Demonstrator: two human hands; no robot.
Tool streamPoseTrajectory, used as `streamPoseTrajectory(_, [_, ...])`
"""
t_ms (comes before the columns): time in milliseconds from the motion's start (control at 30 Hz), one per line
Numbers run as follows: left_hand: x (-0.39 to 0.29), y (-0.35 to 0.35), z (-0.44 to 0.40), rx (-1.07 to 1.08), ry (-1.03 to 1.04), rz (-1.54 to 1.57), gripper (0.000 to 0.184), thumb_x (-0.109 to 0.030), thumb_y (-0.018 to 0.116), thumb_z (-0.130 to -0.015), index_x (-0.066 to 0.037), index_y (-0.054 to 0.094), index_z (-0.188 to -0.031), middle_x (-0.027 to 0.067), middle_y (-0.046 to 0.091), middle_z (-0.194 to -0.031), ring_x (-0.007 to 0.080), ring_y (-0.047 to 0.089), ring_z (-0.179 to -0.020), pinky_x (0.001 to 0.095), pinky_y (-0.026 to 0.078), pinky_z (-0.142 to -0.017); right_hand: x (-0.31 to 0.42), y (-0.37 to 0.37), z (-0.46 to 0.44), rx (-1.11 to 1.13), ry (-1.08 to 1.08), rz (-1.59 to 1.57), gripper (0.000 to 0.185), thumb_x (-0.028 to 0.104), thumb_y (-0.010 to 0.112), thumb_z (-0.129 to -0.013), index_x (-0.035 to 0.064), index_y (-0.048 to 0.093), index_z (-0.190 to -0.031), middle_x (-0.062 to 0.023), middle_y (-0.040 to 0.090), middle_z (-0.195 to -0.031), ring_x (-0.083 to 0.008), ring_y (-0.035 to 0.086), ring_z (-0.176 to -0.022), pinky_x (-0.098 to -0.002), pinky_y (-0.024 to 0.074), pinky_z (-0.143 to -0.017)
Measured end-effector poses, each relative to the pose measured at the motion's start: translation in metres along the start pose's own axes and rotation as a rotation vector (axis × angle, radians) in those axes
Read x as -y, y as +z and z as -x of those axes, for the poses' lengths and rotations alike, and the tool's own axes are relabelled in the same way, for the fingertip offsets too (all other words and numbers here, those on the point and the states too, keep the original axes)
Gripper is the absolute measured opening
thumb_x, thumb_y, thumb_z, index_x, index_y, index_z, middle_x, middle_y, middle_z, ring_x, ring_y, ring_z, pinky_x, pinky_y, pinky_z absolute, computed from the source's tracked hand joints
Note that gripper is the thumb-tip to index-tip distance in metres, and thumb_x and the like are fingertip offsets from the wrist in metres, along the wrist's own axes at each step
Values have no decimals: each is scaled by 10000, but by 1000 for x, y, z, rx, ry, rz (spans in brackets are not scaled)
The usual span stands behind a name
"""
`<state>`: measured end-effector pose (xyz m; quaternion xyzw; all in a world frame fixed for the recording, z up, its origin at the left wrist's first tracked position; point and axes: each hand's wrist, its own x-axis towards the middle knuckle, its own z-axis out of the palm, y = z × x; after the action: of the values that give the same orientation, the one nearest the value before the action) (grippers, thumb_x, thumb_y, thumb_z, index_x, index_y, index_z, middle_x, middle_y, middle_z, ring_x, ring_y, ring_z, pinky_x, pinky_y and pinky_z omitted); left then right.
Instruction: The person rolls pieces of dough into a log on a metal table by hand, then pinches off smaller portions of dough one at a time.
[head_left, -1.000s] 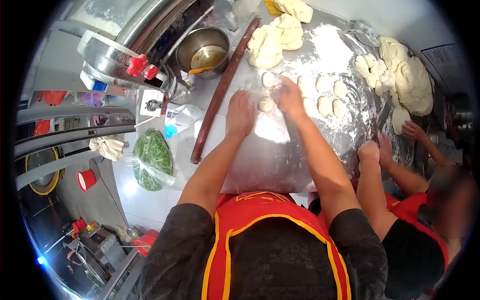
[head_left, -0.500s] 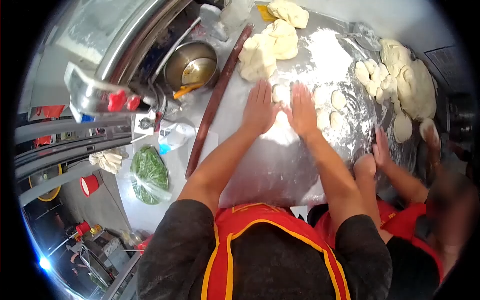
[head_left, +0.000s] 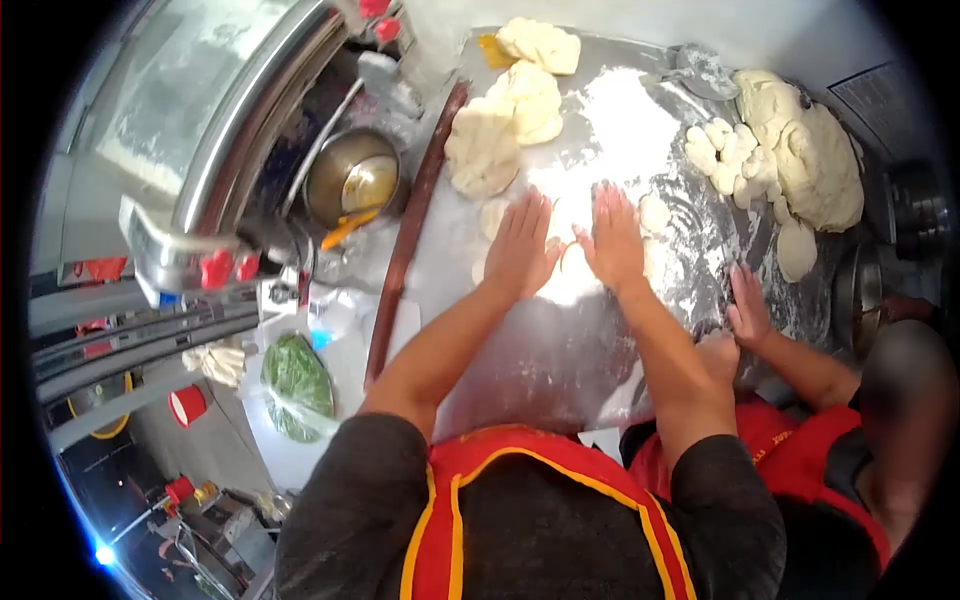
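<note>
On the floured metal table (head_left: 520, 370), my left hand (head_left: 521, 245) lies palm down with its fingers stretched out. My right hand (head_left: 612, 240) is flat beside it, fingers extended, the two thumbs a small gap apart. Around the hands are small round dough pieces, one (head_left: 654, 214) just right of my right hand and another (head_left: 492, 218) by my left fingertips. Part of a pale piece shows between the hands; what lies under the palms is hidden. Larger flattened dough (head_left: 483, 150) is above my left hand.
A long dark red rolling pin (head_left: 415, 225) lies left of my hands, near a metal pot (head_left: 352, 180) and bagged greens (head_left: 297, 388). At the right, a co-worker's hand (head_left: 748, 308) rests near a big dough mass (head_left: 820, 165). A metal scoop (head_left: 703, 72) is at the back.
My right hand, blurred over the dough earlier, came down beside my left hand. Both then moved to dough pieces further right. The view has shifted, and the co-worker's hands have moved.
</note>
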<state>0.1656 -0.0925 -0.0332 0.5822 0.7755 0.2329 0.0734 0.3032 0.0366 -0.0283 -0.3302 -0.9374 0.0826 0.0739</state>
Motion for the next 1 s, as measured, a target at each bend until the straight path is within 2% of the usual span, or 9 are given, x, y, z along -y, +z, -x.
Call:
streamPoseTrajectory(167, [1,-1,-5,-4,45,-42,726,-404,549,-918,45,307,-1435,248,317,-1491,373,261,-1412,473,186,-1169,-3,-1,-6,43,-4,9,731,507,417,-963,13,270,-1482,-233,274,-1526,-336,232,-1433,-490,130,-1177])
streamPoseTrajectory(300, [2,-17,-18,-17,65,-56,699,-394,551,-914,43,333,-1415,248,343,-1475,370,287,-1397,475,201,-1158,-14,-61,-15,113,113,-77,704,493,422,-966,16,297,-1469,-196,296,-1527,-341,227,-1435,-495,129,-1176])
streamPoseTrajectory(333, [1,-22,-18,-31,58,-29,697,-394,552,-913,42,337,-1412,247,344,-1474,369,289,-1396,475,202,-1157,-46,-28,-9,-110,96,31,703,488,422,-967,22,288,-1476,-193,299,-1525,-337,236,-1432,-513,128,-1172])
streamPoseTrajectory(600, [12,-4,-19,10,100,-131,676,-392,565,-909,7,365,-1418,214,377,-1467,354,320,-1387,509,238,-1134,-67,-3,-3,39,200,53,720,504,396,-970,32,251,-1495,-205,260,-1538,-354,210,-1436,-525,127,-1168])
streamPoseTrajectory(633, [15,1,-17,-71,126,-161,616,-360,577,-902,2,419,-1375,221,409,-1440,364,364,-1353,480,289,-1109,-71,1,-6,44,239,-18,698,428,479,-958,42,254,-1493,-208,267,-1532,-368,249,-1415,-493,155,-1169])
streamPoseTrajectory(733, [27,-10,-34,115,-3,166,561,-279,579,-885,16,446,-1343,203,480,-1354,363,419,-1292,440,311,-1101,-105,-5,-9,-192,230,-330,684,293,569,-925,41,270,-1487,-226,300,-1510,-392,271,-1396,-450,207,-1158])
streamPoseTrajectory(767, [26,-14,-37,177,-21,115,530,-262,601,-868,19,481,-1301,195,510,-1295,354,445,-1255,433,343,-1066,-104,-12,-10,-153,249,-249,672,176,641,-865,66,333,-1452,-239,401,-1422,-385,312,-1362,-436,267,-1124])
streamPoseTrajectory(867, [17,-36,-56,310,-54,-52,437,-217,664,-812,19,577,-1170,171,581,-1132,332,511,-1151,424,422,-963,-90,-25,-15,24,480,-251,530,108,670,-815,62,494,-1314,-228,524,-1255,-359,456,-1243,-445,385,-1033])
streamPoseTrajectory(1000, [4,-54,-53,341,-79,-26,353,-215,726,-753,-6,646,-1025,166,605,-1032,331,532,-1085,420,455,-898,-93,-47,-14,-51,482,-449,374,46,736,-720,24,615,-1073,-187,610,-1053,-307,615,-961,-403,504,-853])
